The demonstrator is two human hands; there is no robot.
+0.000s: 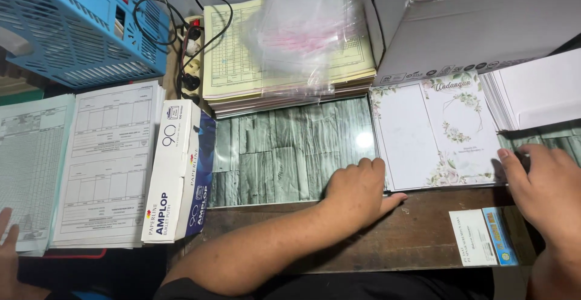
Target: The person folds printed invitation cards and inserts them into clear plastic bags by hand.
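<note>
Head view, as I read it from my remote seat: left hand lies flat, fingers together, at the lower left corner of the floral-bordered card stack, pressing its edge and not gripping anything. Right hand rests palm down at the stack's lower right corner, fingertips touching the card edge, also grasping nothing that I can see. The card stack sits on the table, on its wood-patterned top, just below a grey cardboard box and just beside a pile of white envelopes. Left of centre: a white and blue envelope box, printed form sheets, a yellow form pad under a clear plastic bag, a blue basket. A small card packet lies at the table's near edge. My judgement: the stack is squared between both hands and still whole; no card is lifted off or moved into anything yet, so nearly all the work remains.
</note>
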